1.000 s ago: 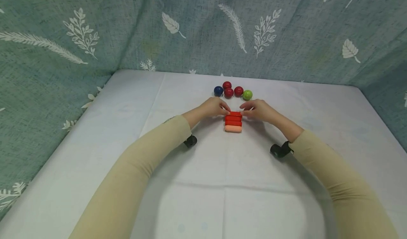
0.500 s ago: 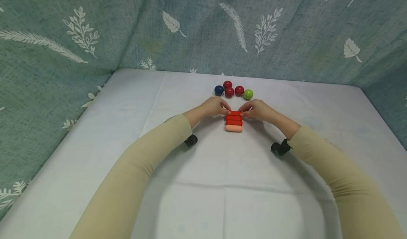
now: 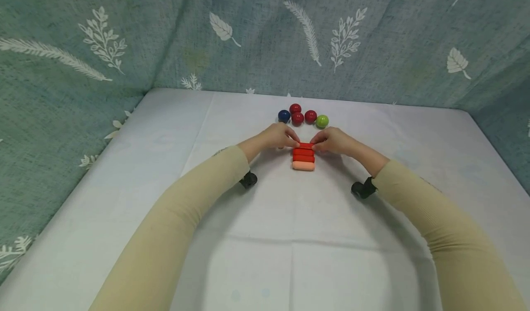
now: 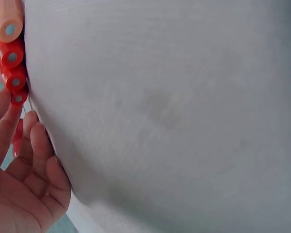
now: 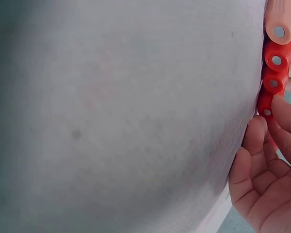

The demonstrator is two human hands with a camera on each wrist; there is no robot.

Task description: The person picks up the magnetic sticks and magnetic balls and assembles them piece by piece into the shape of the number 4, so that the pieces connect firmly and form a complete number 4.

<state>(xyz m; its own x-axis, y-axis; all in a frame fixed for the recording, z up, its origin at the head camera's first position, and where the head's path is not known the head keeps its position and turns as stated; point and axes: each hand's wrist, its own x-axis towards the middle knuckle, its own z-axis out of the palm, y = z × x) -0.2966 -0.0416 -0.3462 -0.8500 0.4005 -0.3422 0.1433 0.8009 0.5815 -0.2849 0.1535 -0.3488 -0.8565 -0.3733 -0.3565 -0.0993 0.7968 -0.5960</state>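
Three red magnetic rods and a peach rod [image 3: 303, 166] lie side by side on the white cloth, the peach one nearest the body. Round metal discs show in their ends in both wrist views. At the far side of the row, the farthest red rod [image 3: 306, 145] is pinched at its left end between thumb and index finger of my left hand [image 3: 276, 136]. My right hand [image 3: 336, 141] pinches the right end of that same rod. The other fingers of both hands are loosely bent beside the cloth. A middle red rod [image 3: 303, 152] lies right against it.
Beyond the hands sits a cluster of glossy balls: a blue ball [image 3: 283, 116], several red ones including a red ball [image 3: 297, 119], and a green ball [image 3: 322, 121]. A leaf-patterned curtain [image 3: 256, 39] hangs behind the white-covered table [image 3: 265, 265].
My right hand has moved left, its fingers closing in on the right end of the farthest red rod. My left hand and the balls have stayed put.
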